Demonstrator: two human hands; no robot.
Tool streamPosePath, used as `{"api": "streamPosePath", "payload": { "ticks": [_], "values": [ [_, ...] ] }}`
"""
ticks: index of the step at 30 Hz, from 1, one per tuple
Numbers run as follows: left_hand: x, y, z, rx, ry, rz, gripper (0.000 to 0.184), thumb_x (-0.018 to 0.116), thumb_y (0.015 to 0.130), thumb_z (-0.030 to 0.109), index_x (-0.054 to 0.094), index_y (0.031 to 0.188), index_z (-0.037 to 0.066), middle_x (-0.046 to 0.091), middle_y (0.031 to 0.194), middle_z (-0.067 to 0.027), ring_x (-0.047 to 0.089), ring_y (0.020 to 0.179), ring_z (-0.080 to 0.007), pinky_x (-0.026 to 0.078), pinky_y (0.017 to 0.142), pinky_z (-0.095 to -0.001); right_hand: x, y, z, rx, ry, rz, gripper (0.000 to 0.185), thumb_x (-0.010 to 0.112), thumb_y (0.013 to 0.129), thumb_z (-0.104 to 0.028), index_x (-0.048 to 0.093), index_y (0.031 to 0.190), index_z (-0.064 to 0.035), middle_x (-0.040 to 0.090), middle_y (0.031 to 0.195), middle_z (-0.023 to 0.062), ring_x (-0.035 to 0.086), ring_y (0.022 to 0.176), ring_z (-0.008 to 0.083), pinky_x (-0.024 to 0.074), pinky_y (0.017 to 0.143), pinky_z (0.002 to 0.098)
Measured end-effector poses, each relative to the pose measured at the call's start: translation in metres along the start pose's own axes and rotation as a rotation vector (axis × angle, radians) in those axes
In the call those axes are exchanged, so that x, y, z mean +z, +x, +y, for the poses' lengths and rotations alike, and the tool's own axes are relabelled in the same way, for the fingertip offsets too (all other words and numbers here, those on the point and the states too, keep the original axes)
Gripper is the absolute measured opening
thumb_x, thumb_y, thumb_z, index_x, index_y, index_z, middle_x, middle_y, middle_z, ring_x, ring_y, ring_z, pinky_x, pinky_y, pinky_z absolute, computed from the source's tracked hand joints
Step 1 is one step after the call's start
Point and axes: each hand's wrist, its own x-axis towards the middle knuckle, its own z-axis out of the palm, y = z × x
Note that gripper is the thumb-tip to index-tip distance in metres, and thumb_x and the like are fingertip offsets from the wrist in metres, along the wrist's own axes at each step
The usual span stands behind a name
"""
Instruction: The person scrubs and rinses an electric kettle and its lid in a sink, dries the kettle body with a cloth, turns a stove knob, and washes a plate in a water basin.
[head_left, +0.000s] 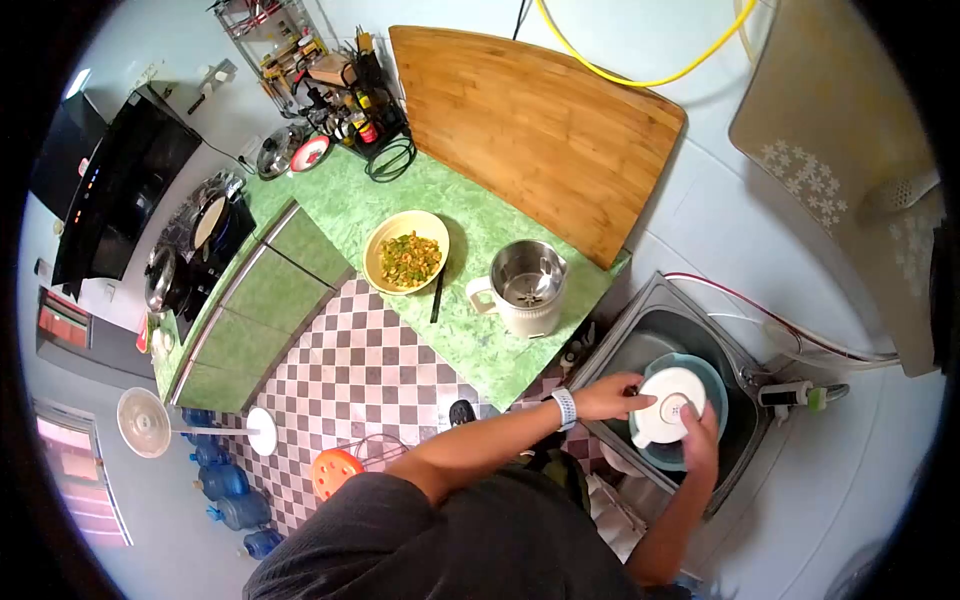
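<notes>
A round white lid (668,402) with a small tab is held between my two hands, above a teal basin (718,385) that sits in the metal sink (640,322). My left hand (615,397) has its fingers closed on the lid's left edge. My right hand (700,436) grips the lid from the right, fingers over its face. On the green counter (485,372), left of the sink, stands a cream blender jug (530,318) with a metal inside and no lid on it.
A bowl of chopped food (408,252) and a black utensil (437,298) rest on the counter. A large wooden board (535,130) leans on the wall. The faucet (790,393) is right of the sink. An orange stool (335,470) stands on the floor.
</notes>
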Motion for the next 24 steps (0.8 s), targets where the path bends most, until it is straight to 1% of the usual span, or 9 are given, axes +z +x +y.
{"api": "streamPosePath", "payload": {
  "ticks": [2, 6, 9, 11, 15, 18, 21, 23, 24],
  "values": [
    [-0.013, -0.02, -0.001, 0.006, 0.036, -0.016, 0.056, 0.064, 0.092, 0.041, 0.051, 0.127, 0.0, 0.059, 0.113, -0.0076, 0.06, 0.093, -0.0164, 0.054, 0.078, -0.0293, 0.006, -0.015, -0.04, -0.028, -0.464, 0.178, 0.05, 0.064, 0.087, -0.011, 0.049, 0.132, 0.0032, 0.058, 0.121, 0.015, 0.055, 0.112, 0.0232, 0.0426, 0.096, 0.0332],
    [-0.06, -0.075, -0.012, 0.003, 0.074, -0.083, 0.053, 0.059, 0.096, 0.04, 0.05, 0.133, 0.003, 0.058, 0.11, -0.0088, 0.058, 0.098, -0.0143, 0.052, 0.081, -0.0294, -0.002, -0.026, -0.03, -0.251, 0.182, 0.341, 0.048, 0.065, 0.089, -0.024, 0.051, 0.127, 0.0014, 0.058, 0.119, 0.0152, 0.057, 0.108, 0.0275, 0.0444, 0.096, 0.0368],
    [-0.094, -0.11, -0.042, -0.056, -0.038, -0.038, 0.046, 0.058, 0.097, 0.034, 0.053, 0.13, 0.003, 0.06, 0.106, -0.0064, 0.057, 0.091, -0.0121, 0.05, 0.078, -0.0279, -0.043, 0.007, 0.029, -0.559, 0.605, 0.045, 0.069, 0.065, 0.088, -0.048, 0.048, 0.134, 0.0009, 0.056, 0.127, 0.0167, 0.059, 0.109, 0.0316, 0.0498, 0.091, 0.0435],
    [-0.117, -0.137, -0.052, 0.031, 0.018, 0.079, 0.039, 0.058, 0.097, 0.028, 0.056, 0.127, 0.002, 0.061, 0.102, -0.0037, 0.056, 0.085, -0.0101, 0.049, 0.076, -0.0268, -0.017, 0.04, 0.029, 0.251, -0.805, 0.795, 0.065, 0.064, 0.092, -0.041, 0.044, 0.137, 0.0019, 0.054, 0.13, 0.0191, 0.057, 0.115, 0.0316, 0.0502, 0.092, 0.0448],
    [-0.15, -0.18, -0.047, 0.033, 0.061, 0.213, 0.035, 0.062, 0.094, 0.024, 0.06, 0.119, 0.001, 0.065, 0.111, -0.0072, 0.06, 0.099, -0.0138, 0.048, 0.087, -0.029, 0.007, 0.006, 0.027, 0.223, -0.112, 0.483, 0.072, 0.062, 0.092, -0.043, 0.038, 0.143, 0.0022, 0.051, 0.135, 0.0206, 0.056, 0.117, 0.035, 0.0511, 0.091, 0.0477],
    [-0.176, -0.198, -0.058, 0.012, -0.003, 0.215, 0.034, 0.062, 0.094, 0.023, 0.059, 0.119, 0.001, 0.065, 0.11, -0.0068, 0.059, 0.097, -0.0134, 0.048, 0.086, -0.0288, 0.061, -0.023, -0.01, -0.28, 0.175, 0.063, 0.056, 0.056, 0.097, -0.039, 0.045, 0.138, -0.003, 0.056, 0.129, 0.0149, 0.058, 0.116, 0.0287, 0.0555, 0.084, 0.0451],
    [-0.196, -0.217, -0.071, 0.101, 0.014, 0.252, 0.032, 0.062, 0.094, 0.022, 0.059, 0.119, 0.002, 0.065, 0.108, -0.0048, 0.058, 0.096, -0.0122, 0.048, 0.085, -0.0279, 0.049, 0.001, -0.006, -0.126, 0.465, 0.111, 0.055, 0.059, 0.096, -0.037, 0.047, 0.135, 0.0002, 0.059, 0.125, 0.015, 0.061, 0.11, 0.0291, 0.0572, 0.079, 0.0445],
    [-0.211, -0.23, -0.078, 0.097, -0.021, 0.224, 0.031, 0.061, 0.095, 0.022, 0.059, 0.119, 0.003, 0.064, 0.107, -0.0036, 0.058, 0.096, -0.0118, 0.047, 0.085, -0.0277, 0.048, 0.018, 0.004, 0.048, -0.287, 0.678, 0.057, 0.063, 0.093, -0.039, 0.051, 0.13, 0.0024, 0.061, 0.119, 0.0177, 0.065, 0.103, 0.0303, 0.0578, 0.077, 0.0446],
    [-0.219, -0.241, -0.076, 0.084, -0.018, 0.255, 0.031, 0.062, 0.095, 0.022, 0.059, 0.12, 0.004, 0.064, 0.107, -0.0031, 0.057, 0.096, -0.0112, 0.048, 0.085, -0.0276, 0.044, 0.015, 0.01, -0.041, -0.155, 0.559, 0.059, 0.068, 0.089, -0.04, 0.054, 0.126, 0.0052, 0.062, 0.116, 0.0215, 0.066, 0.097, 0.0313, 0.0582, 0.077, 0.0446]
  ]
}}
